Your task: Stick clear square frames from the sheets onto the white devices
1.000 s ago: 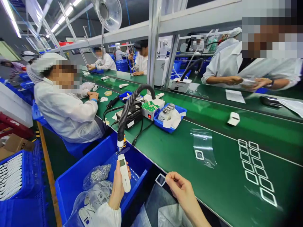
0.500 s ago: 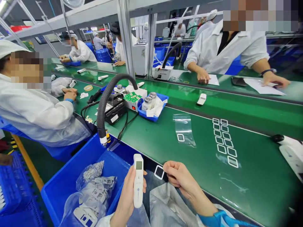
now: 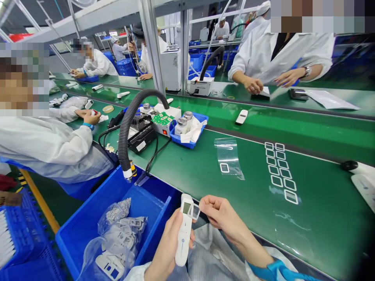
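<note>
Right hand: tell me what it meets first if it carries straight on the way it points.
The white handheld device, at its screen end. The right hand points left at it, and the small square frame pinched in its fingers sits against or just over that end; depth leaves contact unclear.

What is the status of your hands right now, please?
Left hand: white handheld device. Right hand: clear square frame, at its screen. Blue bin alongside.

Blue bin [image 3: 88, 207] holds bagged parts [image 3: 117, 238]; fume hose [image 3: 124, 136] above.
</note>
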A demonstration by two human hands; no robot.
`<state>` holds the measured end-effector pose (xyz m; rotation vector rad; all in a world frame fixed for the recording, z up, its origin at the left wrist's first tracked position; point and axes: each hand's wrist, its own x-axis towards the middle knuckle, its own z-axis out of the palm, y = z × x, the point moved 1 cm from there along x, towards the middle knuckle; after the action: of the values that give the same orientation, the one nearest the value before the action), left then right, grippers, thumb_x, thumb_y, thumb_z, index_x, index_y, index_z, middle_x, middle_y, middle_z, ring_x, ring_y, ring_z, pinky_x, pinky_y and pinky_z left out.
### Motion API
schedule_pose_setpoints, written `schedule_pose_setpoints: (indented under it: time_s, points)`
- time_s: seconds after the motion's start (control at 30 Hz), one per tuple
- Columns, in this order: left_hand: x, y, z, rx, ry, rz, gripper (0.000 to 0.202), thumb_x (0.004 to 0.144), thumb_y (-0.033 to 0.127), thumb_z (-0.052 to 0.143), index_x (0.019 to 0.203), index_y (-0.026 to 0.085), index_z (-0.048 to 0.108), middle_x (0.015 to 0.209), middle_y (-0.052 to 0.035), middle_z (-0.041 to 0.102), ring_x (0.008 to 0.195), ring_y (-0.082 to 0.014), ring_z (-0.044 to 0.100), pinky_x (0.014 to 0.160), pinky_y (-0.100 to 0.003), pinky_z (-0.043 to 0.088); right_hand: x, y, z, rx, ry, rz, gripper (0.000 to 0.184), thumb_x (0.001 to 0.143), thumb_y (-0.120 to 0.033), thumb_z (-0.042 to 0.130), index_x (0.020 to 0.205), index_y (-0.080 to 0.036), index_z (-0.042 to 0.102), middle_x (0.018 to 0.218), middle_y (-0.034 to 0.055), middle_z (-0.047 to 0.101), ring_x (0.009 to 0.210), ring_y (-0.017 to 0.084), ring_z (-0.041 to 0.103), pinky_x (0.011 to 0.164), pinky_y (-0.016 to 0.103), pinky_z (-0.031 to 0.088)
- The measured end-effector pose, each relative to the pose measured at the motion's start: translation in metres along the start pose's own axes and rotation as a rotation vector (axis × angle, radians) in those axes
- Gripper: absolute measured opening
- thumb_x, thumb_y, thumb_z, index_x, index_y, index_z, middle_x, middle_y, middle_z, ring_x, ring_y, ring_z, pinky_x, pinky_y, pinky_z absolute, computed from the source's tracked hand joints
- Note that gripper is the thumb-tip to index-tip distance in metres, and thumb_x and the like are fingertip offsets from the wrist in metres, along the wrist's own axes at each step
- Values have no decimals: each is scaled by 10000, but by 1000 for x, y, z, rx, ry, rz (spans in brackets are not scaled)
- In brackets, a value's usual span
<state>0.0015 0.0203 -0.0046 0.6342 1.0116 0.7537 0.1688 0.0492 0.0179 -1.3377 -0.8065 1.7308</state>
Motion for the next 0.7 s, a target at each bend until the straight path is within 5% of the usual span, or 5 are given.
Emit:
schedule_pose_setpoints:
  time_s: [0.47,0.7]
  points:
    - [2,4,10,10,-12,-29,495,891,598,512,956,110,567,696,-48,615,474,-89,499,456,-196,404,5,4,4,-344,22,-231,306,874,-416,548,761,-134,586,519,-22,461,495,89,337,497,237,264]
    - [9,0,9,11,25,-17,495,881,622,509,959,134,542,573,-8,569,460,-106,506,439,-191,412,-13,27,5,-860,220,-956,233,946,-157,491,1119,-158,647,732,31,563,598,118,490,556,252,368]
